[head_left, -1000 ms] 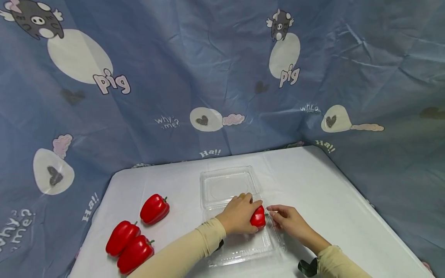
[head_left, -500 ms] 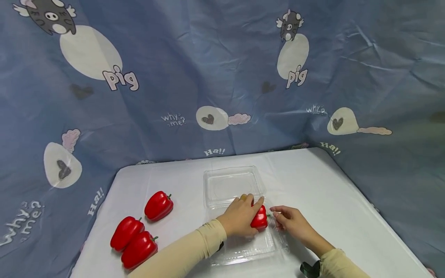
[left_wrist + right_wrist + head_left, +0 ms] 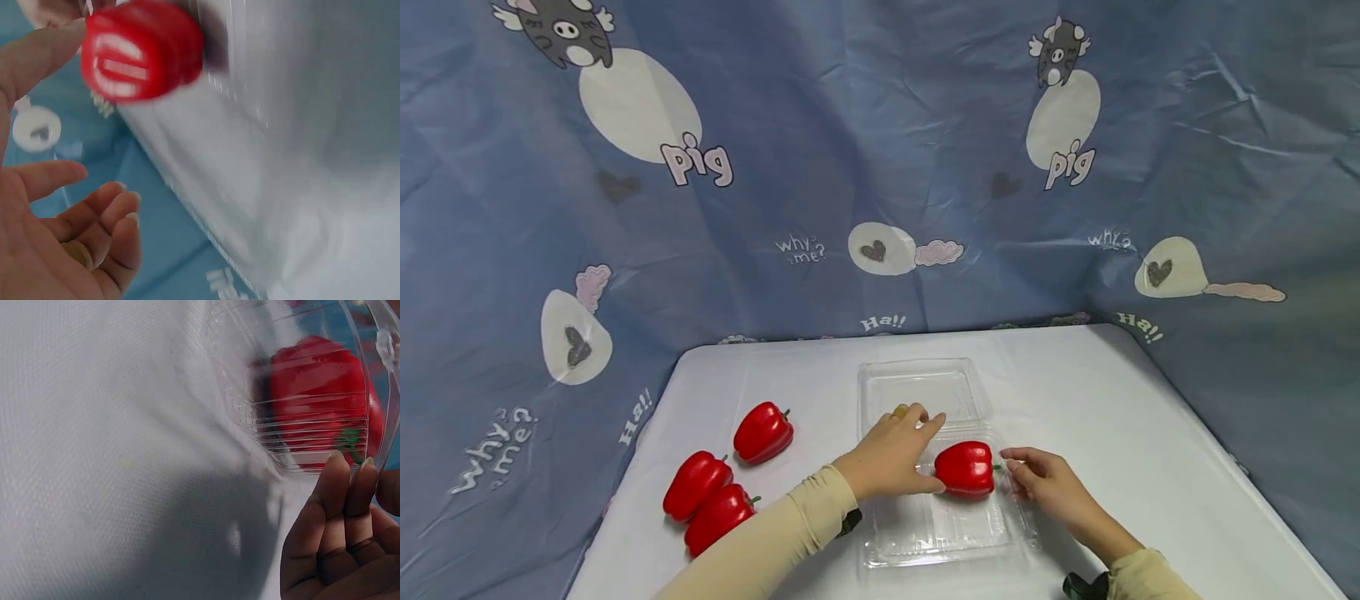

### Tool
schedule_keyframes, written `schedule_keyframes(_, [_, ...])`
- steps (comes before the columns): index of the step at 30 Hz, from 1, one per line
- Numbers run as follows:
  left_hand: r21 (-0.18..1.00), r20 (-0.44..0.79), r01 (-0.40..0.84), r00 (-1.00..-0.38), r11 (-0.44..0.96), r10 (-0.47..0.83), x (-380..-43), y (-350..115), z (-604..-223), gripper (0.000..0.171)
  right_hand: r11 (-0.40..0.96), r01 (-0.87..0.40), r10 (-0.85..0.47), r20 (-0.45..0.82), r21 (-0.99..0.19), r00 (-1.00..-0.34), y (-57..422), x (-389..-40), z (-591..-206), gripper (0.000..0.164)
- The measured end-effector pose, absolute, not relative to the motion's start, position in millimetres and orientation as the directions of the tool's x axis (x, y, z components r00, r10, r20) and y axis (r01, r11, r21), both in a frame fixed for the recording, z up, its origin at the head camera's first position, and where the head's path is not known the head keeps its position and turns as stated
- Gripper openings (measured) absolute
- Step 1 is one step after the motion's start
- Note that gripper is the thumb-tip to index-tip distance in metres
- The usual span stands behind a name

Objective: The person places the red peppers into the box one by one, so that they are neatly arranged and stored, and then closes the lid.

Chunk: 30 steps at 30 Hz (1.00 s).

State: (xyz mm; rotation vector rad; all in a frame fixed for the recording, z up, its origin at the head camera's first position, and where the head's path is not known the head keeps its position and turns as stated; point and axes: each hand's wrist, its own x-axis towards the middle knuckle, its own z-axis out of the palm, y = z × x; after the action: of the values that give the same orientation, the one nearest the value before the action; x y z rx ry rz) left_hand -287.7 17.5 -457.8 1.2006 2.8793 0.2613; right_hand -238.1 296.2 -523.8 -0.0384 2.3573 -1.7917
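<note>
A red bell pepper lies in the base of a clear plastic clamshell container, its green stem to the right. My left hand is just left of the pepper with fingers spread; the left wrist view has the thumb tip right at the pepper, the other fingers apart from it. At the container's right side, my right hand pinches the rim. Through the clear wall in the right wrist view, the pepper shows close to those fingertips.
The container's lid lies folded back behind the base. To the left on the white table are three more red peppers: one farther back and two side by side. A blue printed cloth hangs behind the table.
The left hand has let go of the pepper and drawn back left, its fingers spreading. More of the pepper shows now. The right hand stays at the rim, while the head view has shifted.
</note>
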Motion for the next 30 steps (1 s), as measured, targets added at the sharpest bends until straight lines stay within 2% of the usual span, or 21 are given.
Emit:
schedule_keyframes(7, [0.250,0.072,0.616,-0.782,0.747,0.620,-304.5,-40.6,-446.6,0.089,0.275,0.108,-0.112,-0.143,-0.955,-0.983,297.5,-238.1,-526.2,0.040])
schedule_keyframes(12, [0.250,0.106,0.523,-0.851,0.815,0.514,-317.1,-90.3,-445.8,0.089,0.262,0.113,-0.114,-0.147,-0.958,-0.983,296.5,-238.6,-527.5,0.041])
schedule_keyframes(17, [0.259,0.061,0.414,-0.909,0.873,0.413,-324.4,-132.4,-448.3,0.092,0.261,0.124,-0.110,-0.157,-0.957,-0.981,297.1,-237.6,-526.1,0.040])
schedule_keyframes(25, [0.298,0.003,0.306,-0.947,0.904,0.320,-334.7,-166.9,-460.5,0.096,0.275,0.108,-0.116,-0.144,-0.955,-0.983,299.3,-237.8,-526.3,0.040])
schedule_keyframes(30, [0.277,-0.030,0.274,-0.955,0.921,0.294,-342.2,-172.3,-466.6,0.095,0.261,0.108,-0.127,-0.145,-0.959,-0.981,297.6,-238.9,-526.9,0.040])
